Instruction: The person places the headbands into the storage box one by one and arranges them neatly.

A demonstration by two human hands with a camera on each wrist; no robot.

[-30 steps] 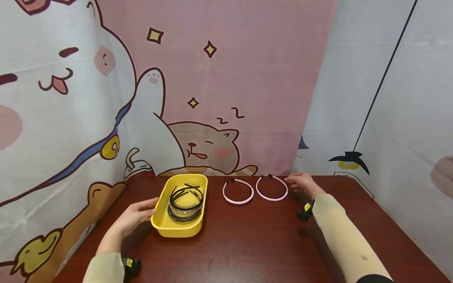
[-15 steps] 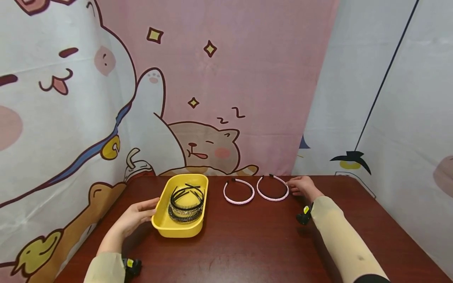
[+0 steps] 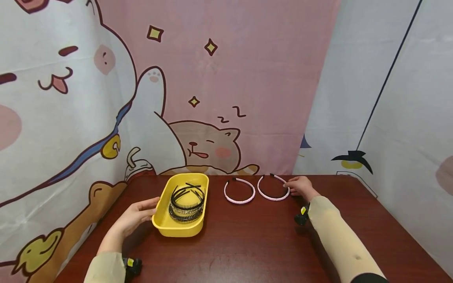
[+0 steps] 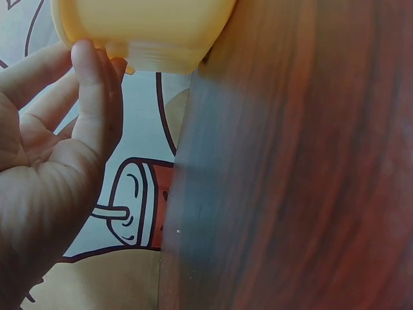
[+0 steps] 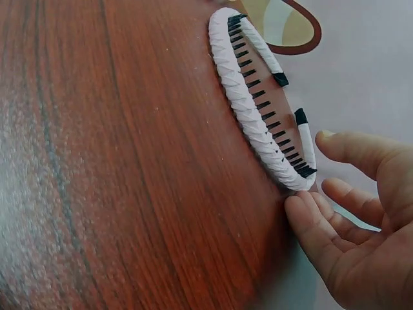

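In the head view, a yellow plastic basket (image 3: 164, 220) stands left of the table's middle with several black toothed headbands (image 3: 186, 208) inside. My left hand (image 3: 132, 220) is at its left side, fingertips touching the outer wall (image 4: 148, 32). Two pink-white wrapped headbands lie to the right of the basket: a left one (image 3: 239, 202) and a right one (image 3: 274, 199). At the right one's outer edge is my right hand (image 3: 301, 186). The right wrist view shows its fingertips (image 5: 298, 200) touching the wrapped band (image 5: 248, 119), with the thumb (image 5: 335, 143) spread apart beside the band's end.
The dark red wooden table (image 3: 244, 243) ends at the back against a printed cartoon curtain (image 3: 255, 78). Both headbands lie near that back edge. Further curtain panels (image 3: 407, 118) hang along the sides.
My right hand has moved slightly left, from beside the right headband to touching its edge, with the thumb over the band. The left hand and the basket stay in place.
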